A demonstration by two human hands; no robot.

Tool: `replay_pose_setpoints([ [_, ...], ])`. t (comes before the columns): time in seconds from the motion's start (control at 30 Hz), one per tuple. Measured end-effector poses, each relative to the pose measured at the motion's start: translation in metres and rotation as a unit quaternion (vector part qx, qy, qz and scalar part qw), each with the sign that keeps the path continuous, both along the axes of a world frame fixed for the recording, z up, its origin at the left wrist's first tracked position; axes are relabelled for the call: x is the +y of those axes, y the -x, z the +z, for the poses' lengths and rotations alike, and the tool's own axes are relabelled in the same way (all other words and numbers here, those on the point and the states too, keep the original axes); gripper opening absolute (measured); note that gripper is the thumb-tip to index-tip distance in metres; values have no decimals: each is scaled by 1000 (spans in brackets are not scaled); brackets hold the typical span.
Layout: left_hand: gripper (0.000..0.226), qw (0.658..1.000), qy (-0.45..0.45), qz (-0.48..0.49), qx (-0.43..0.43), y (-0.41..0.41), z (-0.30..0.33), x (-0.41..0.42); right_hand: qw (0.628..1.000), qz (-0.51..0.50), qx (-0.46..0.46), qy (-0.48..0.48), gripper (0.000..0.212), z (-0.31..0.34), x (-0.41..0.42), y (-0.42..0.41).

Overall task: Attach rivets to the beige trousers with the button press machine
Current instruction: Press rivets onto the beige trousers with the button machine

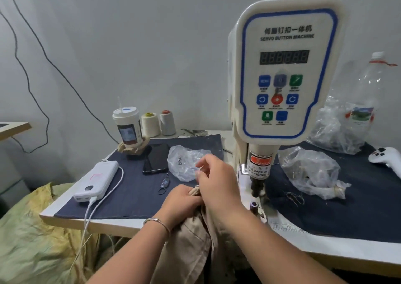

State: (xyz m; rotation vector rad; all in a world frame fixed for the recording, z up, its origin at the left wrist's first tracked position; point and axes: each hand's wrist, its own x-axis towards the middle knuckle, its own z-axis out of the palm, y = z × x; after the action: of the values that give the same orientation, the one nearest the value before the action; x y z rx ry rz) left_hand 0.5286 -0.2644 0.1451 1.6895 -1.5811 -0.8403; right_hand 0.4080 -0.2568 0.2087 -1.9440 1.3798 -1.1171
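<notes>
Beige trousers [191, 240] bunched under both hands [182, 201], left of the press [282, 77]

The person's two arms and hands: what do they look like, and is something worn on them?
Both forearms are bare, with no sleeves in view. The left hand has a thin silver-coloured metal bracelet around its wrist. The right hand wears no bracelet, watch or glove that can be seen. No ring is visible on either hand, though some fingers are partly hidden.

Plain grey wall [134, 44] — black cable [32, 84] dangling — behind a white worktable [347, 253].
</notes>
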Motion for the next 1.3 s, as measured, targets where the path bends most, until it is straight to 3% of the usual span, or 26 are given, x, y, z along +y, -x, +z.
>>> replay_pose_setpoints([
  [0.17,30,999,-9,1,41,-5,-3,-8,989,-35,138,-38,23,-5,-72,-49],
  [0.27,23,997,-5,-15,72,-6,-5,-8,975,-11,190,-112,12,-11,-102,-75],
  [0.4,33,998,-2,-13,61,-9,-10,-9,908,22,380,-177,8,-13,-127,-102],
  [0.53,36,1000,6,15,13,-11,-13,-13,937,-8,317,-146,30,-31,-148,-111],
  [1.1,25,1000,-17,17,-16,-8,-12,-13,940,9,331,-78,32,-39,-156,-115],
  [1.3,25,999,-11,15,-26,-7,-9,-12,930,31,346,-116,36,-38,-156,-114],
])
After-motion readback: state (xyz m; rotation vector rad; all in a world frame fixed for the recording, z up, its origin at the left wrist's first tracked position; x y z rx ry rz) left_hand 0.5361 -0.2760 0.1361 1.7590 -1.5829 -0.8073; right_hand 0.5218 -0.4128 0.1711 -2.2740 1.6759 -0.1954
